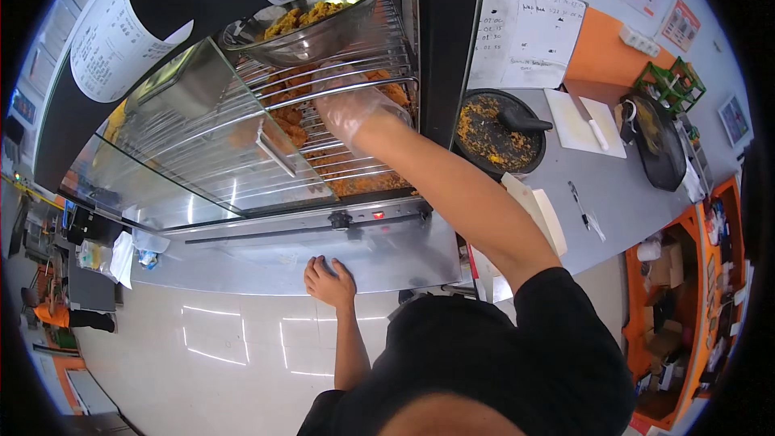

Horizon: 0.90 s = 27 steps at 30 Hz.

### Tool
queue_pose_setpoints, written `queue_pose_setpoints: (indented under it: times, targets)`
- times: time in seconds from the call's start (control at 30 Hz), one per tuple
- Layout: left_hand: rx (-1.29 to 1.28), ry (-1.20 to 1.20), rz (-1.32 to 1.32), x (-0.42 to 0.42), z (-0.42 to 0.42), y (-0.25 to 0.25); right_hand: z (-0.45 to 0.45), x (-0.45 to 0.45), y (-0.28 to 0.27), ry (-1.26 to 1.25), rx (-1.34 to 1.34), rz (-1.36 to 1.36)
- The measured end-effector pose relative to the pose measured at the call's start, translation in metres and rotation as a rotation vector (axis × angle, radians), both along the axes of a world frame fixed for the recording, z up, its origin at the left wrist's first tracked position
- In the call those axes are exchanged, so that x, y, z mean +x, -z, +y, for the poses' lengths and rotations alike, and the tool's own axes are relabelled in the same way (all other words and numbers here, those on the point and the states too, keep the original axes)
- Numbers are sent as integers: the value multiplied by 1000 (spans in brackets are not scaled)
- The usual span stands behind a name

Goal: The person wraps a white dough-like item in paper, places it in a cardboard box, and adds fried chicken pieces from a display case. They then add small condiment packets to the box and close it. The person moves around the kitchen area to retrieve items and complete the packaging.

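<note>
My right hand [348, 100], in a clear plastic glove, reaches through the open side of a glass-fronted food warmer [303, 216], between its wire shelves. Pieces of fried chicken [289, 124] lie beside it on the rack; the fingers are partly behind the wire shelf [363, 83], so their grip is hidden. A steel bowl [309, 39] of yellow-brown food stands on the shelf above. My bare left hand [330, 281] rests on the edge of the steel counter [254, 266] below the warmer, its fingers apart and holding nothing.
Right of the warmer are a stone mortar [536, 160] with a pestle [524, 123], a white cutting board [560, 118] with a knife [590, 121], a pen [578, 203] and an open carton [539, 212]. The sliding glass pane [200, 127] covers the warmer's left part. A person in orange [53, 315] is far left.
</note>
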<state>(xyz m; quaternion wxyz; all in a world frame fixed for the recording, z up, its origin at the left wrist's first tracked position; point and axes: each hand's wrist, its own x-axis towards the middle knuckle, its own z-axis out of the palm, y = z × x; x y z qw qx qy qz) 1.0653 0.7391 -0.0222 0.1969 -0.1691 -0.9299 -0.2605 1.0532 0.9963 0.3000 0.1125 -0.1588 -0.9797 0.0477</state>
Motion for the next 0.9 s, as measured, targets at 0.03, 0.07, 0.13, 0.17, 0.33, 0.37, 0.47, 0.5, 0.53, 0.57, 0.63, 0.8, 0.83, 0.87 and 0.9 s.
queue_pose_setpoints:
  times: [0.03, 0.07, 0.13, 0.17, 0.33, 0.37, 0.47, 0.5, 0.53, 0.57, 0.63, 0.8, 0.83, 0.87, 0.9]
  targets:
    - [0, 4, -2, 0, 0, 0, 2, -8, 3, 58, -86, -15]
    - [5, 6, -1, -1, 1, 0, 5, -13, 7, 129, -232, -14]
    - [5, -12, -3, -1, -5, 0, -8, -12, -12, 162, -328, -104]
    - [12, -19, -11, -1, -6, -1, -12, -12, -18, 180, -374, -149]
    - [18, -16, -1, -1, -6, -4, 0, -22, -19, 254, -410, 11]
    - [18, -33, 0, -1, -11, -3, -4, -22, -24, 255, -440, 31]
    - [34, 10, -9, 2, 5, -4, 20, -36, 23, 279, -198, 247]
    - [32, 6, -14, 2, 3, -4, 18, -33, 20, 241, -232, 211]
    - [29, -3, -15, 0, -1, -5, 12, -27, 11, 198, -268, 178]
    - [26, -13, -16, 0, -4, -4, 7, -22, 7, 154, -303, 144]
    - [27, -12, -21, 0, -3, -3, 9, -16, 13, 53, -121, 170]
    - [14, -5, 6, 1, 0, 1, -12, 5, 1, -69, -90, 295]
    - [3, -15, 5, 0, -3, 1, -19, 11, -7, -55, -233, 258]
    - [8, -19, 1, 0, -4, 2, -26, 17, -17, -40, -376, 218]
    - [14, -16, -1, 1, -3, 1, -30, 24, -22, -19, -517, 181]
